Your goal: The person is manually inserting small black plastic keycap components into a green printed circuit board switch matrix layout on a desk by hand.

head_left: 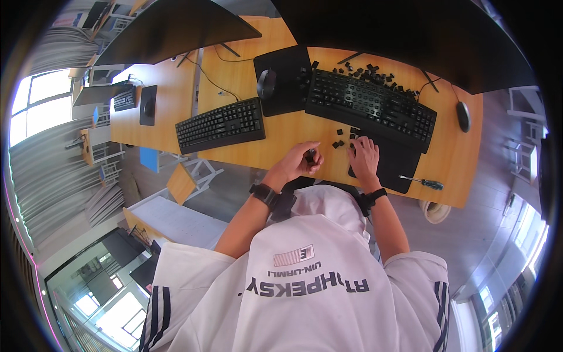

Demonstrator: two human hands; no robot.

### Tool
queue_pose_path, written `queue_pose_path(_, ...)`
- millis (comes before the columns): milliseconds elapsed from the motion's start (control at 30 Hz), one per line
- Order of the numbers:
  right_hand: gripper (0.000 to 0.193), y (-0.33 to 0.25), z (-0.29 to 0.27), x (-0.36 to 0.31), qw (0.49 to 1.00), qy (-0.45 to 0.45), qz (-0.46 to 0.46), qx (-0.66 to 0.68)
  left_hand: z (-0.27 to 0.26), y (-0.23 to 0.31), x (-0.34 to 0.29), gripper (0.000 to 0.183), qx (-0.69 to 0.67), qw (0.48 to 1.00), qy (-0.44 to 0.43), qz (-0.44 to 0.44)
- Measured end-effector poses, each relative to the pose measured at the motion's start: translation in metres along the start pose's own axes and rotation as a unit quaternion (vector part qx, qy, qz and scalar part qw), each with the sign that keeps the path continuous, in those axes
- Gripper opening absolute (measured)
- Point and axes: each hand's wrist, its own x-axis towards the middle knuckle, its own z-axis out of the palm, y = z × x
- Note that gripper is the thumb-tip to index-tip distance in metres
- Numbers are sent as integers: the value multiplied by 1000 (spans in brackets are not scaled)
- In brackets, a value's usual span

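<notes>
In the head view, the keyboard on the right (366, 105) lies on the table (305, 130) facing the person, probably to keep its keys within easy reach; many seem to lack caps. Clock directions are around it. At 8 o'clock the left hand (298, 161) is curled round a small dark piece (310, 156), perhaps to keep it from dropping. At 6 o'clock the right hand (366, 156) has its fingers bent downward beside loose keycaps; whether it grips one I cannot tell. A heap of keycaps (373, 74) sits at 12 o'clock, likely gathered there to leave the near side free; it is too jumbled to count. Counted: about four keycaps (338, 144) at 7 o'clock, one capped keyboard (220, 126) at 9, one mouse (267, 84) between 9 and 10, one mouse (463, 117) at 3, and one screwdriver (430, 184) at 5, seemingly parked aside, partly over a mouse pad (392, 171).
</notes>
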Motion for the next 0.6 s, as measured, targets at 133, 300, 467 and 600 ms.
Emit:
queue_pose_path(133,15,5,1,0,1000,11,1,9,-11,-7,7,33,16,999,-13,32)
queue_pose_path(300,13,5,-19,-5,989,26,105,97,-21,-14,14,30,-1,999,19,39)
queue_pose_path(467,21,34,-21,-33,855,-20,296,426,-11,-11,11,31,35,996,71,46)
queue_pose_path(600,26,32,-42,-42,690,-74,375,615,-8,-15,20,29,94,993,64,17)
